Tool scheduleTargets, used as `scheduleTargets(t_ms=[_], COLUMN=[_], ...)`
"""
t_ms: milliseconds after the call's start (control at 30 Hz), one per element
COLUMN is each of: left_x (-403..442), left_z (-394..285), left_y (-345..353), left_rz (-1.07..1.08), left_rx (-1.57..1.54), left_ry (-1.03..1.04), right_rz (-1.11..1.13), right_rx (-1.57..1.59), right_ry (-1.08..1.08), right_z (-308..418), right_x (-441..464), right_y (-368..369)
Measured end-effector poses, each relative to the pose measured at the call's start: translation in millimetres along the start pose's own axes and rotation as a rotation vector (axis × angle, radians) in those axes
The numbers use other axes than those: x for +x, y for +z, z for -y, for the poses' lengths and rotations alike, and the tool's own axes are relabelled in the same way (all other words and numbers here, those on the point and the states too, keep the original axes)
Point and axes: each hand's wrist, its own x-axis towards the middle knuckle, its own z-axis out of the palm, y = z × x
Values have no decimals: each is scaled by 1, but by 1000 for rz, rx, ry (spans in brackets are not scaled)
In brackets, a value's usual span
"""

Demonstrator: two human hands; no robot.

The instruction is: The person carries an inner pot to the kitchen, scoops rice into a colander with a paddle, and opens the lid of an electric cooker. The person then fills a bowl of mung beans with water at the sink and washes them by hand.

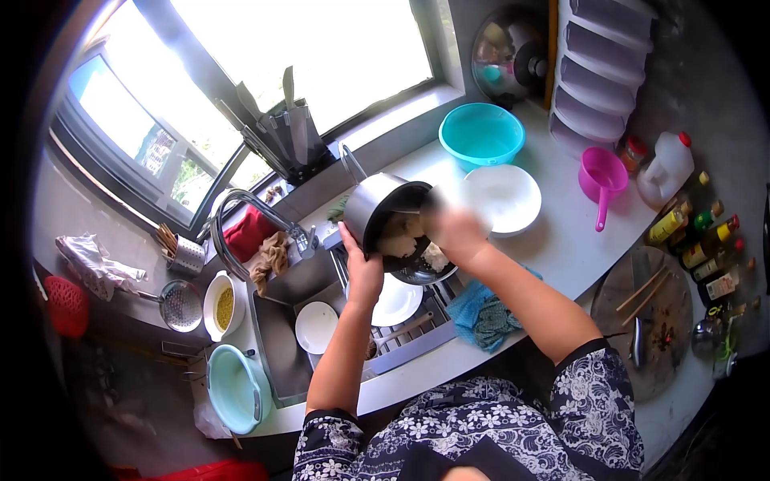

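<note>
My left hand (362, 268) grips the side of a metal pot (370, 207), which is tilted so its dark inside faces right. White clumps that look like rice (399, 240) lie inside it. At the pot's mouth is my right hand (459, 235), smeared by motion; whether it holds a tool, I cannot tell. Just below the pot's rim is a steel pan (413, 275) with a white lump (435, 258) in it, partly covered by the pot and my right arm. A white bowl (513, 200) stands beyond my right hand.
The sink (277, 345) holds a white bowl (316, 327) and a white plate (397, 301) near a rack. A turquoise basin (482, 135), a pink ladle-shaped scoop (601, 178), a blue cloth (485, 314), a knife block (293, 143) and several bottles (706, 240) stand around.
</note>
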Motion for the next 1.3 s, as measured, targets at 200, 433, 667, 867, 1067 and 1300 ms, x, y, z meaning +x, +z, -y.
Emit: scheduleTargets(t_ms=[200, 433, 667, 867, 1067, 1300], left_x=[-13, -7, -7, -13, -18, -32], left_z=[-12, 7, 4, -3, -3, -18], left_y=[8, 25, 25, 21, 17, 18], left_rz=[44, -59, -230, -248, -263, -28], left_rx=[359, 492, 591, 385, 173, -604], left_ry=[358, 594, 671, 575, 394, -47], right_rz=[205, 126, -192, -133, -159, -210], right_rx=[-114, -164, -42, -130, 170, 298], right_ry=[-56, -87, -192, -154, -68, 49], right_z=[-17, -7, -14, -23, -21, 15], right_x=[5, -18, -53, -71, -70, -22], right_y=[10, 5, -16, -25, -51, -57])
